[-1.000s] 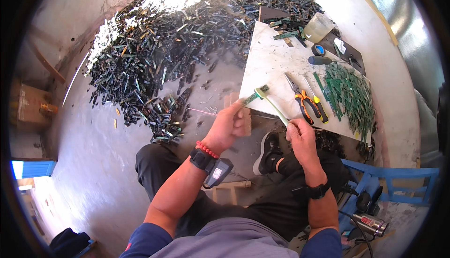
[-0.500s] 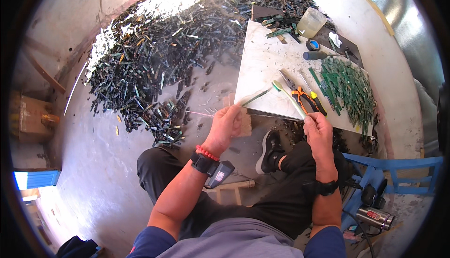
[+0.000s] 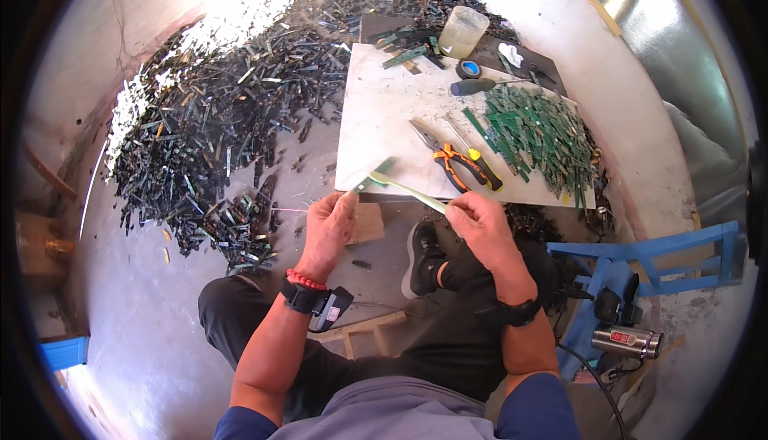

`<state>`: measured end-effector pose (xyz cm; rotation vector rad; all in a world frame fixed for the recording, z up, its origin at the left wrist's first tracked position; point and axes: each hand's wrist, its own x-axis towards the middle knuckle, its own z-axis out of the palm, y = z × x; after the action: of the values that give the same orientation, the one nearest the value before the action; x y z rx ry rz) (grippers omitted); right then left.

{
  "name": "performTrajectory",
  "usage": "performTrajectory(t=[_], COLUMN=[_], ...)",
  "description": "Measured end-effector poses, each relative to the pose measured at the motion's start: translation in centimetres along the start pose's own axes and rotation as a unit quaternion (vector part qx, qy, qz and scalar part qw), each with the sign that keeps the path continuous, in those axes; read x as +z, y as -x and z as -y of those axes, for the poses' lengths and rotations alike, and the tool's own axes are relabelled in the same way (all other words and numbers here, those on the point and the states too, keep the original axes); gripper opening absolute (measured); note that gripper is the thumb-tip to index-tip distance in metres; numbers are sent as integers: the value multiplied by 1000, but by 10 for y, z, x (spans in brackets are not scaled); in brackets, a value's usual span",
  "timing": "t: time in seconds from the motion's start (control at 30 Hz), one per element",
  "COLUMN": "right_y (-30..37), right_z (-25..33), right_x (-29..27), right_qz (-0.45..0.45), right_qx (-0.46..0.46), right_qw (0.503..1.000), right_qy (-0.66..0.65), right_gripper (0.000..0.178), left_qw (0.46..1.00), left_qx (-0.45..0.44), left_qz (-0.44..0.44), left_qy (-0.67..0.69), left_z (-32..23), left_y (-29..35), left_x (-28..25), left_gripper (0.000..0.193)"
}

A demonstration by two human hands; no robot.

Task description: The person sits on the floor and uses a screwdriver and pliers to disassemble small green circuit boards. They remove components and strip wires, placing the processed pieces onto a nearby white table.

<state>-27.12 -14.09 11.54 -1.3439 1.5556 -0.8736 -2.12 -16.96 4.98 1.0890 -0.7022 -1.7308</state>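
One green strip point(image 3: 387, 165) sits pinched in the left hand point(image 3: 330, 222) over the near edge of the board point(image 3: 364, 112), the right hand point(image 3: 485, 228) grips a brush point(image 3: 418, 195) seemingly against it, and too hard a stroke could flick it loose.

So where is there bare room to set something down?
The white board is mostly bare on its left, between its left edge, the pliers and the held strip and brush. The floor is open left of the left knee, nearer than the dark heap. Crowded: the board's right side, under green strips, and around its far edge, with cup and tape.
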Motion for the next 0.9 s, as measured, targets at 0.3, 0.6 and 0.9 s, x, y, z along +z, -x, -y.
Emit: performTrajectory(t=[0.3, 0.6, 0.9], right_y=[0, -2, -8], right_z=[-5, -4, -9], right_x=[0, 10, 10], right_qz=[-38, -26, -34], right_qx=[-22, -53, -43], right_qw=[999, 996, 996], right_qy=[17, 70, 76], right_gripper=[17, 19, 16], left_qw=[999, 998, 998], left_qx=[2, 29, 29], left_qz=[7, -7, -3], left_qy=[-42, -53, -53], left_z=[9, 11, 13], left_y=[-2, -2, -2], left_x=[-6, -5, -5], left_gripper=[28, 32, 33])
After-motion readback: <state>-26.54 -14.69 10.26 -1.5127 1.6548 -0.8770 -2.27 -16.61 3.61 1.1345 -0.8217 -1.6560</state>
